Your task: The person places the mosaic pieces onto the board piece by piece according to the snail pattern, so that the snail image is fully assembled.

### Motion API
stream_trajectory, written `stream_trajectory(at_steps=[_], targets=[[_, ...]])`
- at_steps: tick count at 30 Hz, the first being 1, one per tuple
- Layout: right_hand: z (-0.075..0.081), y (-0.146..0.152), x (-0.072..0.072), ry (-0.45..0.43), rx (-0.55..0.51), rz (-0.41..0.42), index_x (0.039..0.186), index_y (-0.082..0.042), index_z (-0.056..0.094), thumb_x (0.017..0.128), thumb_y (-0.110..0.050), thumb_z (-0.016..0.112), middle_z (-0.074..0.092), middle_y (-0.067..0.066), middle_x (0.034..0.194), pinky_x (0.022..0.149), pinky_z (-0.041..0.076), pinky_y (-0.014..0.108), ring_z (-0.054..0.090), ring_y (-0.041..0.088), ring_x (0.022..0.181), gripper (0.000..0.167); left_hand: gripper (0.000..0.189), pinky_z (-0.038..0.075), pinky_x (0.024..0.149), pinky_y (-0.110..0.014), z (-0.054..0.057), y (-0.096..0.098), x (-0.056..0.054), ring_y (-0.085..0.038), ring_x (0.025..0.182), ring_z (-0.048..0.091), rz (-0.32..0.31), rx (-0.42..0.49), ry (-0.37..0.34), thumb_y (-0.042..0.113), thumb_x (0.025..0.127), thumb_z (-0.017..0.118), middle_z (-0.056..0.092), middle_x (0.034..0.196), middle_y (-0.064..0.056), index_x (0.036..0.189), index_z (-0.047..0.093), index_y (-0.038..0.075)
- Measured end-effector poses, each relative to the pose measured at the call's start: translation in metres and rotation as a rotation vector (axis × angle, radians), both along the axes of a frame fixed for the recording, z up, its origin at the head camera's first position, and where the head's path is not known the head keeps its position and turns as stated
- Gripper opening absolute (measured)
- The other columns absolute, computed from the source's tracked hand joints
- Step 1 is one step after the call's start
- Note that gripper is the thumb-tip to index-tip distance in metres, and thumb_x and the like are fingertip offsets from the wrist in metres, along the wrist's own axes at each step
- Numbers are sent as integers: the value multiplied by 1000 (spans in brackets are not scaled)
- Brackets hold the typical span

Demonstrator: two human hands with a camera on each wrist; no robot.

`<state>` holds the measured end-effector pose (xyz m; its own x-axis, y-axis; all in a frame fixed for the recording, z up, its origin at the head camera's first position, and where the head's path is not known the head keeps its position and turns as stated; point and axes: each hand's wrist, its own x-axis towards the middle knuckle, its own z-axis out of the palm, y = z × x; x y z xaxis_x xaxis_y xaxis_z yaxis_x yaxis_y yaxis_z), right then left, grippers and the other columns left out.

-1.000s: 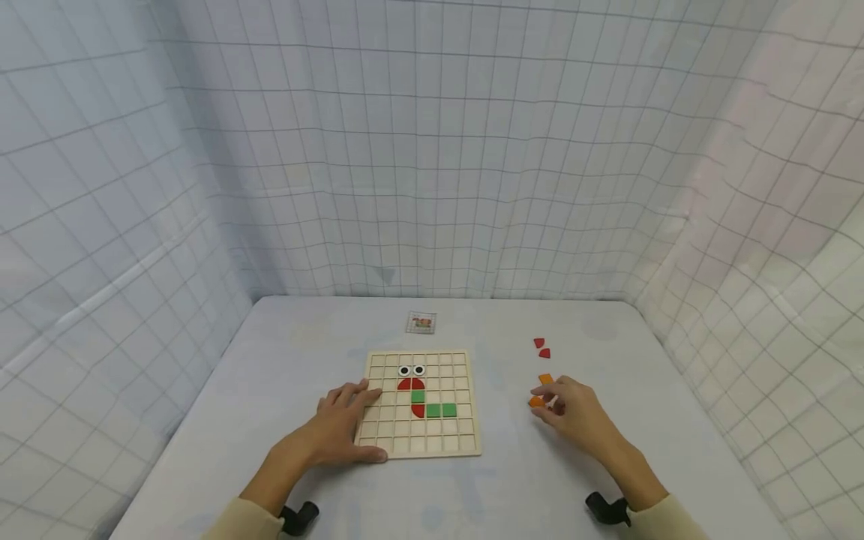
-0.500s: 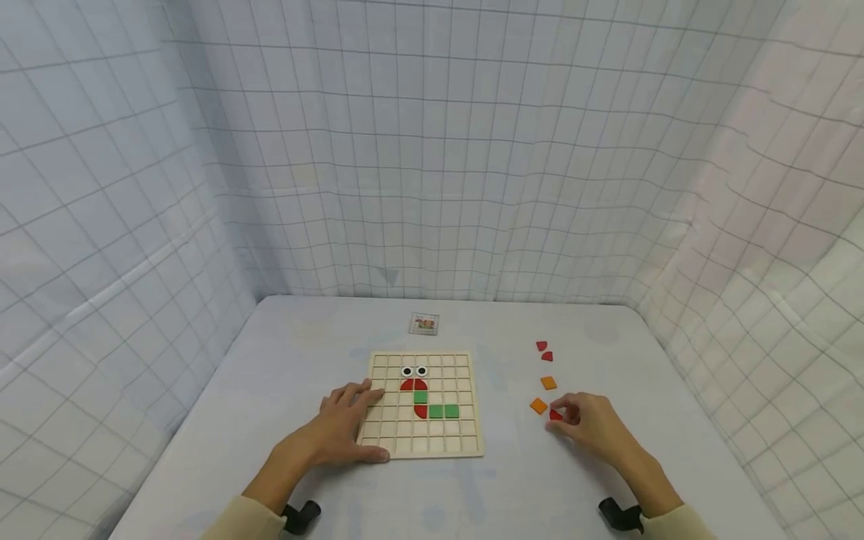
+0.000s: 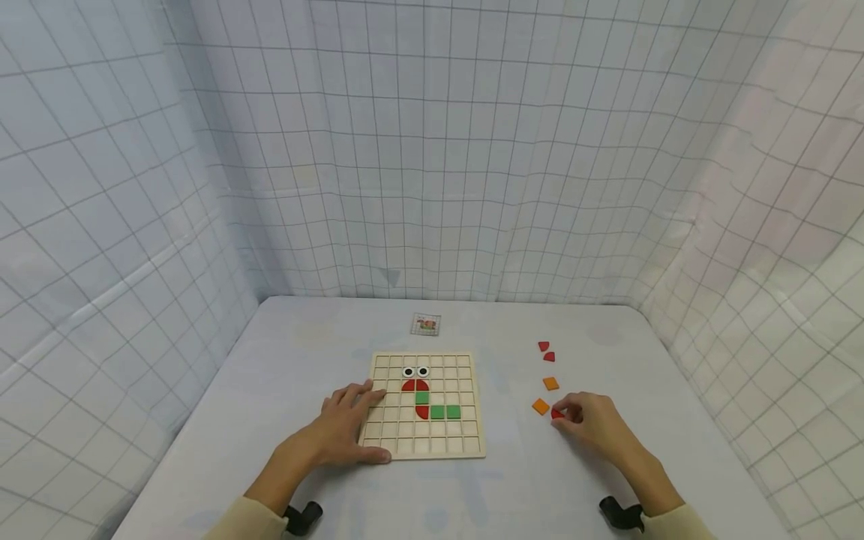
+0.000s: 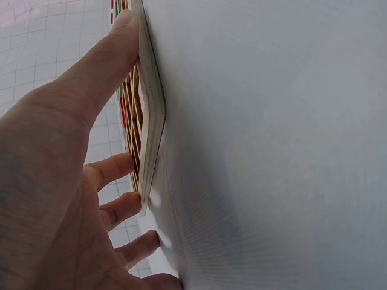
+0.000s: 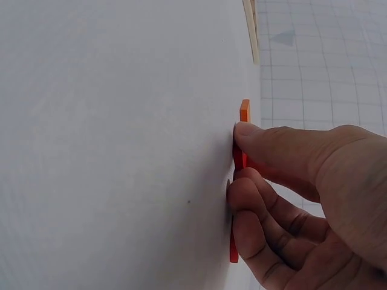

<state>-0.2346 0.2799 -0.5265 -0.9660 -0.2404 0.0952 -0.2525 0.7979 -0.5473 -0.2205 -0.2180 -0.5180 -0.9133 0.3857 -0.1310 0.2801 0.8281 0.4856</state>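
A wooden grid board (image 3: pixel 432 442) lies on the table, with red and green tiles and two round eye pieces set in its squares. My left hand (image 3: pixel 344 427) rests spread over its left side, thumb (image 4: pixel 115 51) along the front edge and fingers at the left edge. To the right of the board, my right hand (image 3: pixel 594 427) pinches a red quarter-round tile (image 5: pixel 239 154) between thumb and fingertips, close over the table. Another red piece (image 5: pixel 234 249) shows under the lower fingers in the right wrist view. Just left of those fingertips lies an orange square tile (image 3: pixel 541 406).
A second orange tile (image 3: pixel 550 383) sits farther back, with two red quarter-round tiles (image 3: pixel 547 352) beyond it. Behind the board lies a small picture card (image 3: pixel 426 325). Grid-patterned white sheets (image 3: pixel 432 187) enclose the table at the back and both sides.
My right hand has drawn back from the orange tiles toward the lower right and now has a red tile in its fingertips. The left hand keeps its place on the board.
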Motion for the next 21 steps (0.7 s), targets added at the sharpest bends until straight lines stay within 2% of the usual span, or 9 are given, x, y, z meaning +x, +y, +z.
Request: stream_trajectory(at_steps=[13,21], targets=[[-3,0,-1,44,0,12,103,-13,89,93,-8,98,75,-1,98,77,60,23,67,4,84,15,117,28,128,-93,-2,-1,-1,-62,166,36,7,-7,-5,64,86,100,35,188,-25,177,47,13],[-2,0,-1,59,-20,17,103,-12,87,93,-2,96,75,-1,96,76,60,21,65,2,84,16,116,27,128,-94,0,-1,-1,-62,166,37,-3,4,8,63,86,101,36,187,-26,176,47,12]])
